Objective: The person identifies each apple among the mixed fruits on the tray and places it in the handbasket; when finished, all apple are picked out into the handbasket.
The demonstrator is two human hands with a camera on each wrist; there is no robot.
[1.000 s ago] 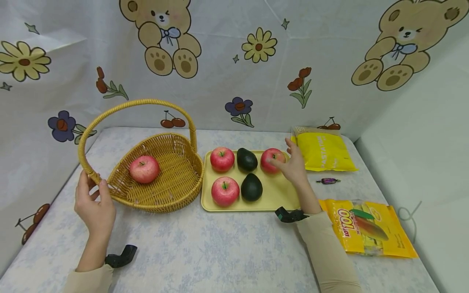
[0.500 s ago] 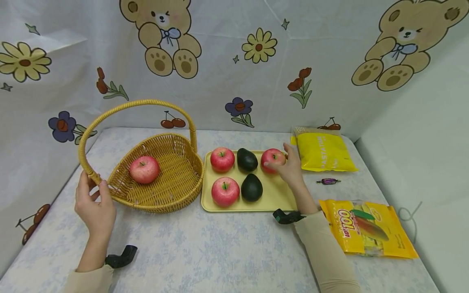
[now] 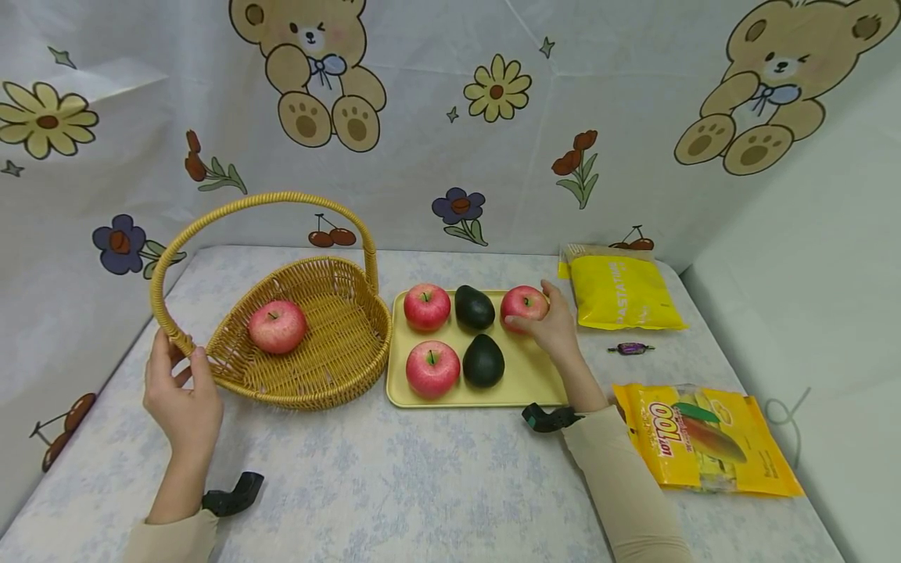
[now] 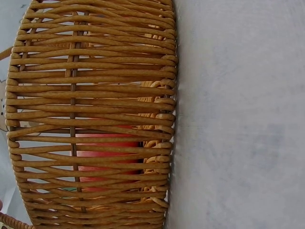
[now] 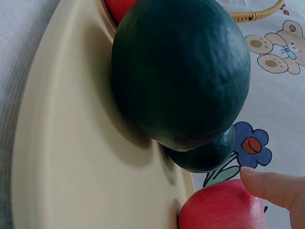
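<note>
1 apple [image 3: 278, 327] sits in the basket [image 3: 339, 317], towards the worktop's [image 3: 394, 485] far left corner; 3 apples [image 3: 432, 369] and 2 avocados [image 3: 483, 361] remain on the tray [image 3: 531, 374]. The right hand [image 3: 560, 328], thumb and fingers parted, clasps the apple by the tray's far right corner. The left hand [image 3: 184, 395] grips the basket's handle [image 3: 285, 196].

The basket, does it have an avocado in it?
No, the only fruit inside the basket is one red apple.

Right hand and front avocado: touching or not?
Apart. The head view shows bare tray between the front avocado and the right hand, which is at the rear-right apple.
</note>
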